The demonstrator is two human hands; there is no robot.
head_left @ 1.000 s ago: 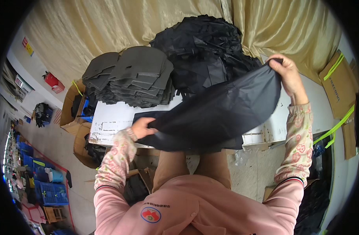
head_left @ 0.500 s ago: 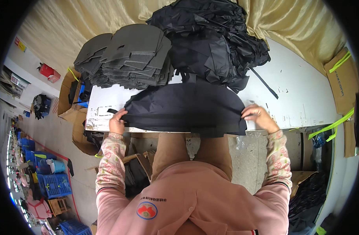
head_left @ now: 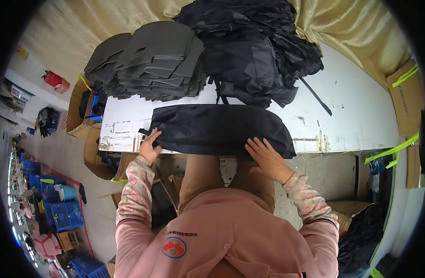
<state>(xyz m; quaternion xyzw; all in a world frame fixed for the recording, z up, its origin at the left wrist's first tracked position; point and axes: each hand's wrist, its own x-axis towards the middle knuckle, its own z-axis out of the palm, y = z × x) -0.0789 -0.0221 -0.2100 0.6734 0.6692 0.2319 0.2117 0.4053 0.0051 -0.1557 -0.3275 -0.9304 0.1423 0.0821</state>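
Observation:
A long black fabric piece (head_left: 207, 127) lies along the front edge of the white table, its right end rounded and its near edge slightly over the rim. A short black strap (head_left: 144, 131) sticks out at its left end. My left hand (head_left: 150, 145) rests on that left end, fingers stretched and thumb apart. Spread flat, my right hand (head_left: 269, 160) has its fingertips on the near right part of the fabric, while its palm hangs off the table edge.
Behind the fabric stand stacks of dark grey foam sheets (head_left: 161, 60) and a big heap of black fabric pieces (head_left: 249, 55). A loose black strap (head_left: 316, 96) lies on the white table (head_left: 351, 111). Cardboard boxes (head_left: 96, 155) stand at the left; another carton (head_left: 404, 104) is at the right.
My right hand has moved left from the fabric's right end and now lies flat on its near edge. The fabric's far edge sits lower and straighter. My left hand has shifted slightly right.

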